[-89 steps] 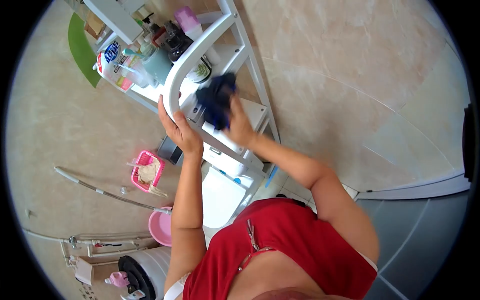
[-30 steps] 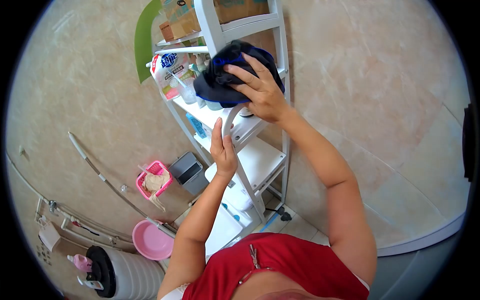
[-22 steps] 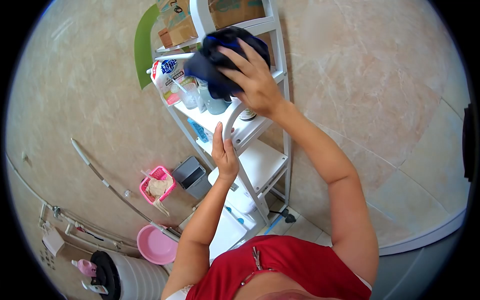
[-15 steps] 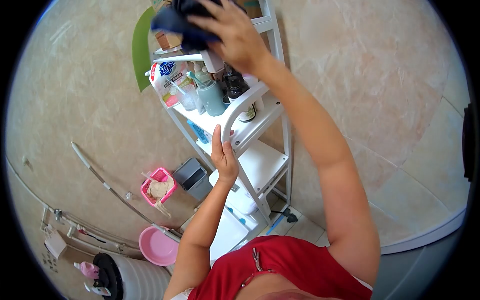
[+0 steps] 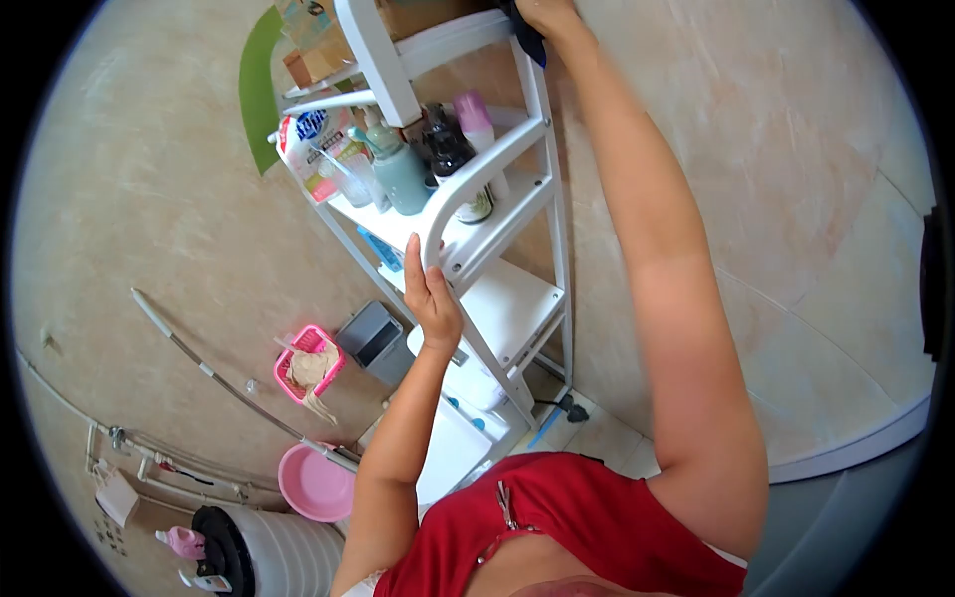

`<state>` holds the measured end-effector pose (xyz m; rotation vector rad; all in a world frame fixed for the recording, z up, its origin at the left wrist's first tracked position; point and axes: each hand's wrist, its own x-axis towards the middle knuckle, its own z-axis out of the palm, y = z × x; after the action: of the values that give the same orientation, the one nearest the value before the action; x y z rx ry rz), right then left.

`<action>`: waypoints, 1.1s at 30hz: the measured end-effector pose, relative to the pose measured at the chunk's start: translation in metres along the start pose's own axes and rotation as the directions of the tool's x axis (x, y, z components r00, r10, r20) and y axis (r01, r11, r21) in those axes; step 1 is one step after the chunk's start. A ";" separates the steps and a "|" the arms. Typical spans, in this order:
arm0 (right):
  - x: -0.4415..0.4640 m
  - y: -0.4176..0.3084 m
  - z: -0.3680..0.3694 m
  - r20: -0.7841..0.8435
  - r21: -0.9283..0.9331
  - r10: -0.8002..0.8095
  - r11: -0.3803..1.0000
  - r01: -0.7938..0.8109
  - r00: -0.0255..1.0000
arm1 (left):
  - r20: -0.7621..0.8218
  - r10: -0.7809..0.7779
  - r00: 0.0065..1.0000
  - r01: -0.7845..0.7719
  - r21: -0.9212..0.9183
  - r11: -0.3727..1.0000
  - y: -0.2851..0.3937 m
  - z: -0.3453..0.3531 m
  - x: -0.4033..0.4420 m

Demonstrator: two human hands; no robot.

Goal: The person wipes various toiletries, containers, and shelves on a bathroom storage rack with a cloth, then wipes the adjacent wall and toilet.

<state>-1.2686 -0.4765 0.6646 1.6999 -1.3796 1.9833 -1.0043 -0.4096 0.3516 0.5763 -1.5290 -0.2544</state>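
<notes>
My left hand (image 5: 434, 306) holds the curved front frame of a white shelf rack (image 5: 477, 181), its index finger stretched along one side and the thumb on the other. Up at the top edge, my right hand (image 5: 546, 14) is partly cut off by the picture. A dark navy cloth (image 5: 530, 40) hangs from it against the rack's rear upright. On the rack's upper shelf stand a grey-green pump bottle (image 5: 401, 179), a dark pump bottle (image 5: 450, 156), a pink-capped bottle (image 5: 475, 117), a clear cup (image 5: 353, 184) and a printed pouch (image 5: 313, 159).
Cardboard boxes (image 5: 323, 55) sit on the top level. Left of the rack are a pink basket (image 5: 323, 383) with a beige cloth, a grey bin (image 5: 373, 338), a pink basin (image 5: 313, 485) and a large lidded barrel (image 5: 279, 547). A tiled wall (image 5: 786, 199) rises at right.
My right hand has moved right with the dark cloth, from above the front of the rack to its rear upright. My left hand stays on the frame. The view has shifted slightly.
</notes>
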 end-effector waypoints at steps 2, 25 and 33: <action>-0.024 0.030 0.011 -0.141 0.141 -0.118 0.980 0.138 0.983 | 0.005 -0.012 1.000 0.012 0.011 1.000 0.004 0.000 0.001; -0.284 0.003 0.053 0.061 0.066 -0.498 0.867 0.495 0.865 | -0.119 -0.084 0.989 0.029 -0.401 0.916 -0.011 0.003 0.005; -0.372 -0.001 0.070 0.197 0.086 -0.678 0.731 0.676 0.708 | -0.189 -0.610 0.769 0.293 -0.744 0.600 -0.018 -0.036 0.003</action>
<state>-1.0989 -0.3752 0.3414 2.0722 -0.6103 1.4030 -0.9657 -0.4199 0.3474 0.3821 -0.7178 -0.9995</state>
